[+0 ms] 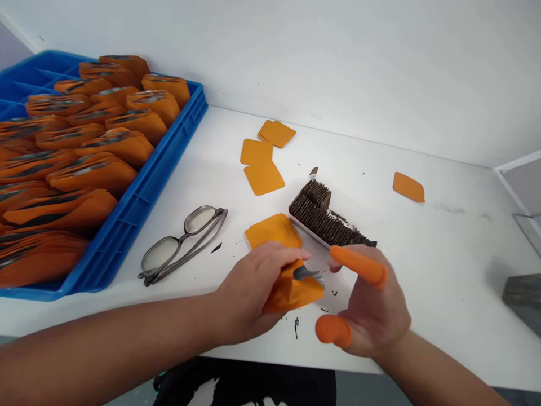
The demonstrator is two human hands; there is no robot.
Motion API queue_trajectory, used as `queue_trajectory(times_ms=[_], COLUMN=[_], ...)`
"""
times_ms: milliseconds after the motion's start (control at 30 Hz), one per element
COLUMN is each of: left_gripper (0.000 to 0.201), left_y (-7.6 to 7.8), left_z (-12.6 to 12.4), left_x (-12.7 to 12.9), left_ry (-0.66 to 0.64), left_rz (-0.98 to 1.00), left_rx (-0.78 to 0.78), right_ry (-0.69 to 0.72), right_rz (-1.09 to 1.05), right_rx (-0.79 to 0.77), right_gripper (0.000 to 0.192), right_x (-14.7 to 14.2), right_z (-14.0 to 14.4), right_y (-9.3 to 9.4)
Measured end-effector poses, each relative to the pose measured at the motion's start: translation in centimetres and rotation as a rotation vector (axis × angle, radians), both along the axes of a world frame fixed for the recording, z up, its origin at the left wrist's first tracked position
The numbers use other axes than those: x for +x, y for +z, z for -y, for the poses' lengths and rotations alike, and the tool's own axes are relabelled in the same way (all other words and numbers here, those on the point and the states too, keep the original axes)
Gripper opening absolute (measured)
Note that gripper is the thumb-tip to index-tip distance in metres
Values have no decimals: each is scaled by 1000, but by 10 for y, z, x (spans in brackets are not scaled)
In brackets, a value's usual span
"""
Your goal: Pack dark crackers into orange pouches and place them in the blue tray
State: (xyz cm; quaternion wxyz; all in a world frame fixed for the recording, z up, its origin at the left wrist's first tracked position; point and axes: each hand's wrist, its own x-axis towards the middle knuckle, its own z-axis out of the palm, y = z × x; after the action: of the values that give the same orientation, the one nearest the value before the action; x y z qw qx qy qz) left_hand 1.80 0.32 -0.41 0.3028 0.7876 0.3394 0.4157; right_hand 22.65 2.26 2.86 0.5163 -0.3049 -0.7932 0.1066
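Note:
My left hand (262, 282) is closed around an orange pouch (291, 293) whose mouth gapes to the right, with a silvery lining showing. My right hand (367, 304) is beside that mouth, thumb and index finger spread apart, with nothing visible between them. Orange finger cots cover this thumb and index finger. Just beyond the hands lies a clear plastic tray (310, 230) filled with thin dark brown squares (325, 217) standing in rows. An orange packet (274, 230) rests on the table behind my left hand.
At left is a blue crate (169, 163) of many orange pouches (101, 175). Folded eyeglasses (183, 242) lie beside it. Flat orange packets (264, 177) lie farther back, another orange piece (408, 187) at right. A dark grey block (524, 299) sits at the right edge.

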Motion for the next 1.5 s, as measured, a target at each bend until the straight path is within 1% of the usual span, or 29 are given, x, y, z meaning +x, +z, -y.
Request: queue_trajectory(times_ms=[33, 100, 167, 200, 333, 467, 533, 700, 833, 900, 1000, 1067, 1133, 1167, 1233, 1300, 1367, 1433, 1500], left_gripper=[55, 58, 61, 62, 68, 77, 76, 70, 62, 64, 70, 60, 47, 44, 45, 51, 55, 58, 61], left_y=[0, 0, -1, -1, -2, -1, -1, 4, 7, 6, 6, 8, 11, 13, 13, 10, 7, 5, 8], left_z=[0, 0, 0, 0, 1, 1, -1, -7, -7, -5, -5, -8, -11, -12, -13, -11, -10, -10, -12], left_x=[-1, -3, -4, -3, -1, -2, -3, -4, -3, -3, 0, 2, 4, 4, 4, 3, 3, 2, 1], left_ry=[1, -10, -31, -45, -126, -200, -217, -274, -333, -351, -359, -389, -439, -458, -467, -454, -440, -444, -443], left_rz=[11, 51, 84, 94, 174, 253, 262, 272, 336, 356, 349, 345, 356, 361, 361, 345, 320, 308, 313], left_rx=[-17, -36, -71, -95, -183, -345, -368, -394, -443, -466, -480, -480, -485, -480, -438, -367, -329, -362, -407], right_ry=[-8, 43, 97, 109, 123, 153, 177, 165, 231, 266, 305, 349, 409, 432, 468, 493, 512, 502, 472], right_rz=[29, 151, 267, 291, 235, 220, 238, 253, 278, 274, 262, 281, 305, 317, 331, 343, 344, 339, 341], right_rx=[69, 169, 206, 211, 215, 160, 170, 213, 165, 125, 61, 20, -36, -63, -102, -130, -150, -154, -130], right_gripper=[48, 40, 37, 36, 33, 33, 29, 25, 25, 23, 12, 7, 12, 16, 20, 15, 21, 26, 23], right_x=[2, 8, 13, 15, 17, 16, 16, 19, 21, 21, 21, 19, 18, 17, 16, 16, 16, 17, 19], right_z=[-1, -5, -8, -10, -13, -13, -13, -14, -14, -13, -11, -10, -9, -9, -9, -9, -8, -7, -7], right_y=[-2, -4, -4, -4, -2, 0, 0, -2, -2, -1, -2, -3, -4, -5, -7, -9, -11, -11, -11])
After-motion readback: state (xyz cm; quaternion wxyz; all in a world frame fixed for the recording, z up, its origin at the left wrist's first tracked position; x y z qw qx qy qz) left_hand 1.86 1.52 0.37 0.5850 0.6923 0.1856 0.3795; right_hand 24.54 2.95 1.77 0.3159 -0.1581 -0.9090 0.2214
